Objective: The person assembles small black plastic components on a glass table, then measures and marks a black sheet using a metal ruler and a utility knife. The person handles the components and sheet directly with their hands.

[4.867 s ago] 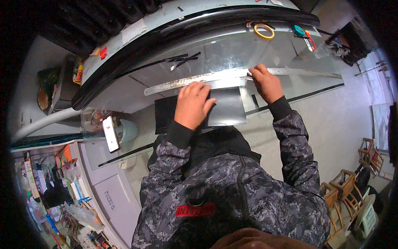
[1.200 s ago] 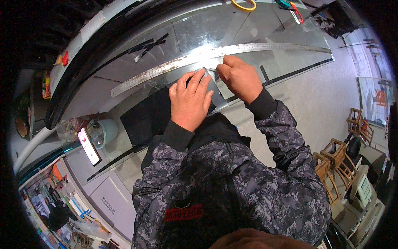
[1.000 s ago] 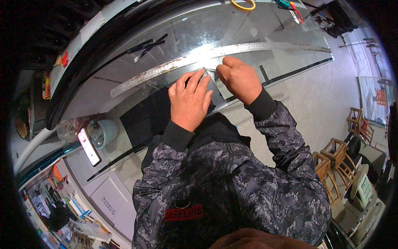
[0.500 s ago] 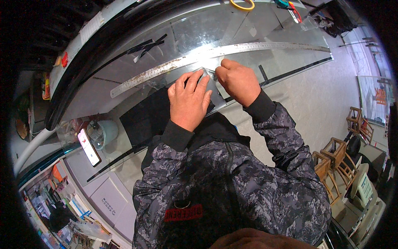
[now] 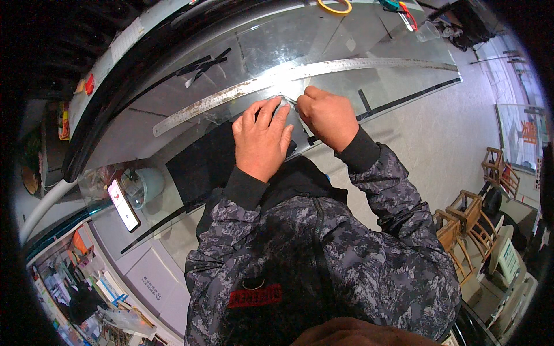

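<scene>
A long glass-topped counter [image 5: 173, 132] is carrying the work. Lying directly on it are a long, rust-spotted steel ruler [image 5: 242, 89], a dark rectangular sheet [image 5: 202, 164], crossed strips of black tape [image 5: 202, 63], a yellow ring-shaped tape roll [image 5: 334, 6], a smartphone with a white edge [image 5: 124, 205] and a pale round cup [image 5: 141, 184] beside it. A flat hand is pressing on the sheet.

Glossy glass tabletop [image 5: 300, 40], tarnished metal ruler [image 5: 231, 92], matt black sheet [image 5: 202, 164].

A long steel ruler [image 5: 300, 74] lies flat across the glass sheet [image 5: 288, 40].
</scene>
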A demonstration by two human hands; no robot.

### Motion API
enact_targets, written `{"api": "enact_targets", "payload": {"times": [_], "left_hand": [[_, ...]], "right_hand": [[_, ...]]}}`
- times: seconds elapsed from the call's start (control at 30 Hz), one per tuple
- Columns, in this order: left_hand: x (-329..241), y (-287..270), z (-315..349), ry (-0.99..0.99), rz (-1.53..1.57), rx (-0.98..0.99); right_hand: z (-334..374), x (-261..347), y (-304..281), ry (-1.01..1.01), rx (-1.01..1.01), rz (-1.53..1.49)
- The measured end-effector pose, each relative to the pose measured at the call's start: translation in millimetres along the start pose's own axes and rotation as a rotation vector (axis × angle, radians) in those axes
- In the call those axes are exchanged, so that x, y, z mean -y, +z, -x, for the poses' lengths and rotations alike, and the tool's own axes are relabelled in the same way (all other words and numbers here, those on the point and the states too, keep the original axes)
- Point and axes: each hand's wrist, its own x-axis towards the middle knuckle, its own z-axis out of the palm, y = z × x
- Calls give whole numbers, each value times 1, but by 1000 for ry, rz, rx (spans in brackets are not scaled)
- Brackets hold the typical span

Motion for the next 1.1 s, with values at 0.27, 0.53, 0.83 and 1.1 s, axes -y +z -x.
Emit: {"api": "enact_targets", "payload": {"times": [0.27, 0.53, 0.83, 1.1], "left_hand": [[0, 0, 0, -4, 2, 3], [0, 0, 0, -3, 1, -3], [0, 0, 0, -6, 6, -1], [0, 0, 0, -13, 10, 1]], "right_hand": [[2, 5, 3, 30, 18, 1], [4, 6, 5, 42, 30, -22], [5, 7, 3, 55, 46, -13], [7, 11, -1, 77, 108, 13]]}}
